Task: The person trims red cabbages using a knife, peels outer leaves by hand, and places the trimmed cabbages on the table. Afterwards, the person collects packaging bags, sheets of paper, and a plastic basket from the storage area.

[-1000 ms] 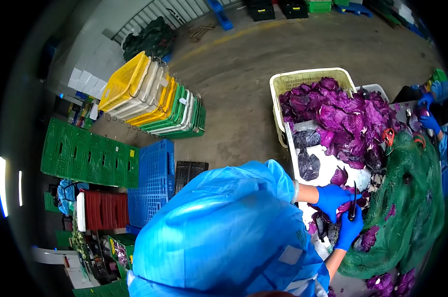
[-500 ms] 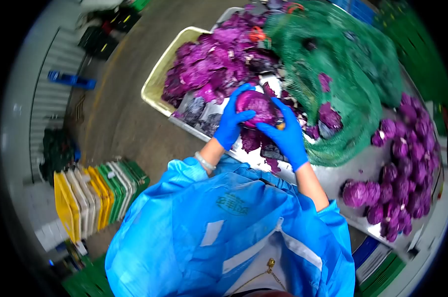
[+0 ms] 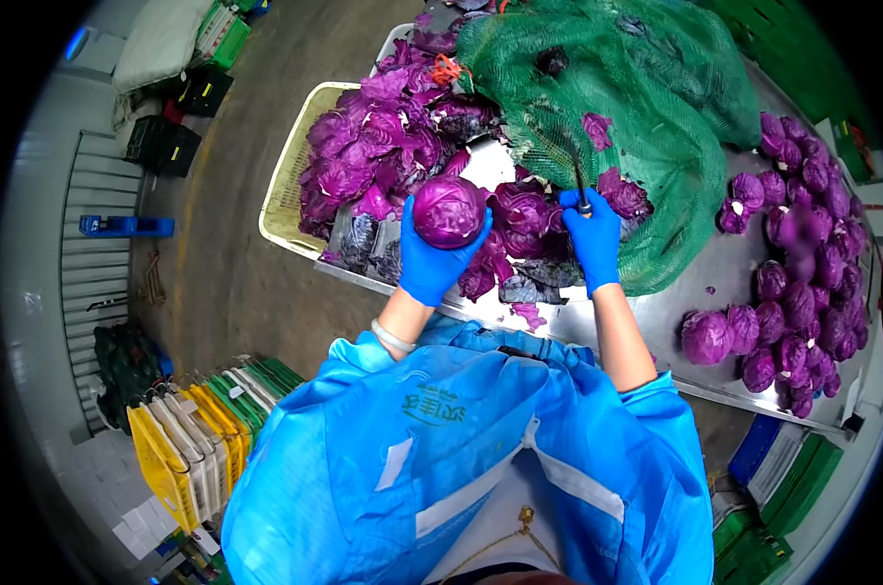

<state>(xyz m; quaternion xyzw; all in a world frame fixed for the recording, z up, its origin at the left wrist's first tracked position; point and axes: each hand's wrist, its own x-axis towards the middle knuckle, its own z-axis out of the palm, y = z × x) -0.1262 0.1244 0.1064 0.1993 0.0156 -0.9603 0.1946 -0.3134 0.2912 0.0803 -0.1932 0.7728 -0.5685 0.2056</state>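
In my left hand, gloved in blue, rests a round red cabbage, its outside smooth and purple. My right hand, also in a blue glove, is closed around the handle of a knife whose thin dark blade points away from me. Between the two hands, loose purple leaves lie on the metal table. A green mesh sack is spread just beyond my right hand, with some leaf pieces on it.
A pale yellow crate heaped with cabbage leaves stands at the left end of the table. Many whole red cabbages are piled on the right. Stacked yellow, white and green crates stand on the floor at lower left.
My hands have moved apart: the left keeps the cabbage and has shifted left, while the right has left it and now shows a knife pointing away. The view has shifted slightly.
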